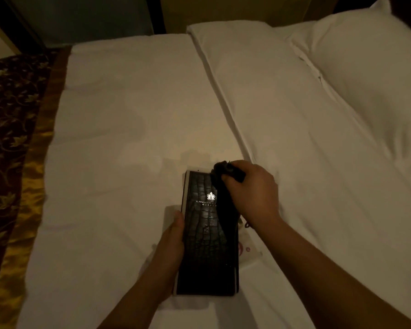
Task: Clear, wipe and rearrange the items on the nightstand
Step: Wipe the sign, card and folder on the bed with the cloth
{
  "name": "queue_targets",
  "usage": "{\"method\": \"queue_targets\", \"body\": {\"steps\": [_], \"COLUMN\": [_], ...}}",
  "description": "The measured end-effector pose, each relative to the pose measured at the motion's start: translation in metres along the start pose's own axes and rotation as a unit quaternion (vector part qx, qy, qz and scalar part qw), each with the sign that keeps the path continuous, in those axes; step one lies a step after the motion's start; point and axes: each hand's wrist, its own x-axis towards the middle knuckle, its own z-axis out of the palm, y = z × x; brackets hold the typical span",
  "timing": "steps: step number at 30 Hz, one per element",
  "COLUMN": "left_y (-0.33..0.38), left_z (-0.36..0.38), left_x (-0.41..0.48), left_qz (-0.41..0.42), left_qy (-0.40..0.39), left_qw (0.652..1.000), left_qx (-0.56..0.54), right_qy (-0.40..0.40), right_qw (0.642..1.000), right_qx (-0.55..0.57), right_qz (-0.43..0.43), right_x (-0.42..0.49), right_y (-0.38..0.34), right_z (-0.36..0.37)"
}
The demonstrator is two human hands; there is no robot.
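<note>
A long black folder [204,248] with a crocodile-skin pattern and a white crown logo hovers just over the white bed. My left hand [173,236] grips its left edge, thumb on top. My right hand [252,193] is closed on a dark cloth [223,186] that drapes down across the folder's upper right part. A white card or packet with red print [246,248] lies on the bed under the folder's right side, mostly hidden. The nightstand is out of view.
The white bed sheet [128,138] fills most of the view, with a folded duvet edge [223,91] running diagonally and a pillow [365,79] at the upper right. A gold and dark floral bed runner [12,162] lies along the left.
</note>
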Motion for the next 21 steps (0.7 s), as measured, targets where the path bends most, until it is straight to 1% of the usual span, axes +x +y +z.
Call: {"method": "queue_targets", "body": {"steps": [2,4,5,6,7,10,11,12,14,15,18,20,21], "left_y": [0.004,0.005,0.004,0.002,0.0,-0.007,-0.01,-0.011,-0.012,-0.012,-0.01,-0.011,-0.012], "left_z": [0.006,0.007,0.007,0.008,0.008,0.009,0.009,0.01,0.012,0.012,0.006,0.0,-0.002], "left_x": [-0.002,0.002,0.003,0.003,0.004,0.003,0.001,0.001,-0.001,-0.001,0.0,0.001,0.0], "left_qz": [-0.012,-0.005,-0.002,0.001,0.003,0.005,0.006,0.007,0.008,0.004,-0.018,-0.013,-0.009], "left_qy": [0.001,0.009,0.013,0.011,0.001,-0.025,-0.023,-0.023,-0.022,-0.02,-0.02,-0.038,-0.036], "left_qw": [1.0,0.999,0.999,0.998,0.999,1.0,1.0,1.0,1.0,1.0,0.999,0.998,0.999], "left_qx": [-0.027,-0.045,-0.053,-0.054,-0.047,-0.009,0.0,0.007,0.02,0.016,-0.039,-0.039,-0.025], "right_qy": [-0.046,-0.129,-0.152,-0.152,-0.134,-0.02,0.0,-0.002,-0.047,-0.084,-0.192,-0.231,-0.233], "right_qw": [0.999,0.989,0.984,0.982,0.986,0.997,0.998,0.998,0.997,0.994,0.978,0.97,0.969], "right_qx": [0.012,0.002,-0.007,-0.011,-0.001,0.059,0.064,0.058,0.049,0.05,0.015,-0.002,-0.014], "right_qz": [-0.025,-0.073,-0.094,-0.107,-0.102,-0.039,-0.023,-0.019,-0.033,-0.043,-0.075,-0.078,-0.079], "right_x": [-0.023,-0.063,-0.077,-0.082,-0.076,-0.037,-0.027,-0.022,-0.029,-0.04,-0.084,-0.105,-0.107], "right_y": [0.001,-0.003,-0.004,-0.003,-0.003,-0.006,-0.009,-0.01,-0.011,-0.009,0.005,0.013,0.017], "right_z": [0.005,0.012,0.013,0.013,0.011,0.0,-0.002,-0.001,0.005,0.007,0.01,0.006,0.003]}}
